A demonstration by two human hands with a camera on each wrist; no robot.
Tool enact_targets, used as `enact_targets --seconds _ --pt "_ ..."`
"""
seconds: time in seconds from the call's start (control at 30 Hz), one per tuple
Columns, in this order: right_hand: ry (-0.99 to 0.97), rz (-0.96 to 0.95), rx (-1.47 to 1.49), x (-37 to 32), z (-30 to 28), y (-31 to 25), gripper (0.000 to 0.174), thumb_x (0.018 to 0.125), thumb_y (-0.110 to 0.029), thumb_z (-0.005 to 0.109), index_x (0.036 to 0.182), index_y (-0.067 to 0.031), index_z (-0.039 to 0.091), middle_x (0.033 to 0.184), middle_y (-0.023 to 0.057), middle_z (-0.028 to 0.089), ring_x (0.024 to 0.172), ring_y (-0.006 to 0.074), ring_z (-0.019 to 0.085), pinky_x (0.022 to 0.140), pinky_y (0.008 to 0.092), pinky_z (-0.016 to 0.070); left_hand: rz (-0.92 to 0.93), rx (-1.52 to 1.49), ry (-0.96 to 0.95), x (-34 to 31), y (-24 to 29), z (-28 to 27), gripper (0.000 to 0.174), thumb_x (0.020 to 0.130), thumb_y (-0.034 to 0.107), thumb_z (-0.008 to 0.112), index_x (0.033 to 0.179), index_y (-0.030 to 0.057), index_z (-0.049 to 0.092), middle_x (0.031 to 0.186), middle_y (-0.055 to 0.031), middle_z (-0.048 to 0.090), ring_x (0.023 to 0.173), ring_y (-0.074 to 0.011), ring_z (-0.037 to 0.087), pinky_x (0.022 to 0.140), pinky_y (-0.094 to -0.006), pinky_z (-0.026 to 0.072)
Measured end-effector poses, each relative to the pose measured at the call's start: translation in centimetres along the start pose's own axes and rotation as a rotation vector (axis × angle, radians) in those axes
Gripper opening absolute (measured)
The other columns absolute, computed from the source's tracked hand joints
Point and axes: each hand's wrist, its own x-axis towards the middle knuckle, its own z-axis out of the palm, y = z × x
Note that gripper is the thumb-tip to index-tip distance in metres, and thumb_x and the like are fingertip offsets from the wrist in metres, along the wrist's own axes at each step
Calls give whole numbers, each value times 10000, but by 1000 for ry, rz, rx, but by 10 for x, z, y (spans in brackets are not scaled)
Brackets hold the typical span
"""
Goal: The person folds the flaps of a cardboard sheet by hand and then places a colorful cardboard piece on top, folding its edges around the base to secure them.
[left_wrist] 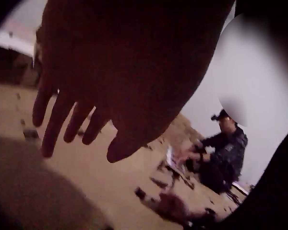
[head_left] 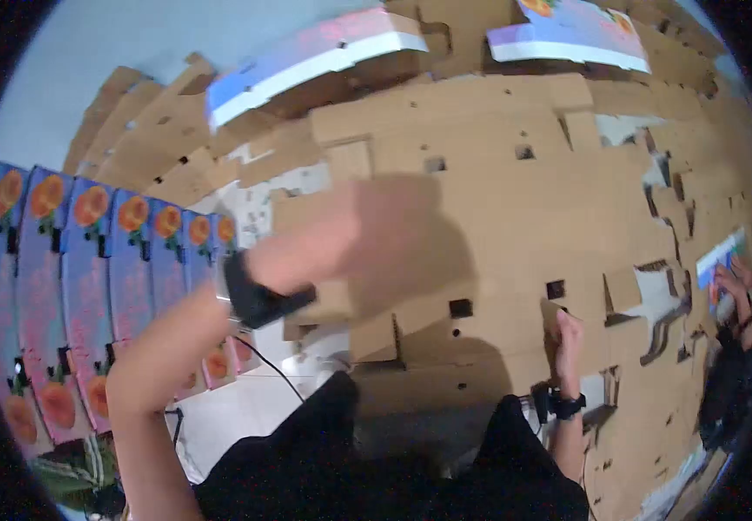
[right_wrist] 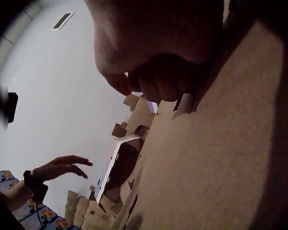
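Note:
My left hand [head_left: 393, 239] is blurred in the head view, raised over a large flat brown cardboard sheet [head_left: 515, 208]. In the left wrist view its fingers [left_wrist: 57, 122] are spread and hold nothing. The hand casts a shadow across the board. My right hand [head_left: 569, 347] is low over the near right part of the same sheet, beside a small square slot [head_left: 555, 289]. The right wrist view has its fingers [right_wrist: 165, 88] loosely bent, the tips close to the board's surface. Both wrists wear black bands.
Several printed boxes [head_left: 89, 286] with orange flowers stand in a row at the left. Behind the sheet lie two printed pieces [head_left: 324, 56] [head_left: 571, 39] and other cut cardboard [head_left: 150, 130]. At the right another person [left_wrist: 223, 148] sits handling a printed piece [head_left: 721, 258].

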Motion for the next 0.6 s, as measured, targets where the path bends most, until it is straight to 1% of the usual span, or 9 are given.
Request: enact_targets --seconds 0.03,0.07,0.13,0.17,0.2,0.23,0.33,0.47,0.6 --pt "88 -30 -46 2 2 5 344 839 -300 526 576 -166 348 559 -76 281 534 37 271 485 206 219 -565 138 8 10 15 -42 258 704 125 570 925 1 522 828 -182 542 779 -350 534 653 -403 441" --pt "-74 -9 -5 1 -6 0 342 843 -295 523 581 -160 349 574 -76 276 540 40 259 492 207 206 -721 246 -15 2 15 -87 379 777 175 587 1116 39 483 1099 -134 516 1050 -265 481 905 -331 373" --pt "-71 -33 -1 -3 7 -20 351 842 -298 526 580 -157 339 581 -80 271 533 43 240 482 217 181 -908 490 276 -18 15 -167 357 806 170 555 1138 61 477 1128 -108 506 1066 -221 467 907 -321 358" --pt "-108 -19 44 -3 3 -19 351 841 -298 529 581 -155 341 582 -81 279 533 42 244 482 215 182 -860 475 395 -47 3 -220 346 765 212 601 1083 106 512 957 -129 575 862 -257 553 747 -317 440" --pt "-119 -20 46 -3 2 -21 351 841 -298 529 581 -155 341 582 -81 279 533 42 244 482 215 182 -327 1249 116 -77 -7 -285 338 801 240 563 1110 116 503 1000 -138 561 924 -254 545 792 -334 433" --pt "-133 -22 41 -4 1 -22 353 841 -299 531 581 -152 342 583 -81 284 534 40 253 483 209 192 -545 1205 311 -85 11 -326 357 793 215 561 1133 125 499 1055 -141 538 991 -249 521 851 -344 408" --pt "-106 13 4 -2 4 -19 345 841 -306 533 586 -143 368 587 -79 297 539 36 270 486 202 210 -667 1535 107 -109 71 -426 350 845 193 506 1161 50 465 1191 -113 473 1121 -210 429 933 -312 348" --pt "-87 -18 -15 3 -4 -4 310 845 -321 531 618 -124 457 593 -77 305 547 34 278 486 204 218 -1489 1879 -71 -96 169 -459 885 714 621 515 1360 117 181 1402 -195 123 1300 -336 98 996 -562 157" --pt "-129 15 -91 0 -6 -13 343 873 -296 493 630 -87 370 623 -58 333 589 59 286 514 230 238 -1502 2121 -26 -252 202 -627 826 689 590 564 1296 79 333 1257 -209 376 1204 -341 309 951 -518 272"
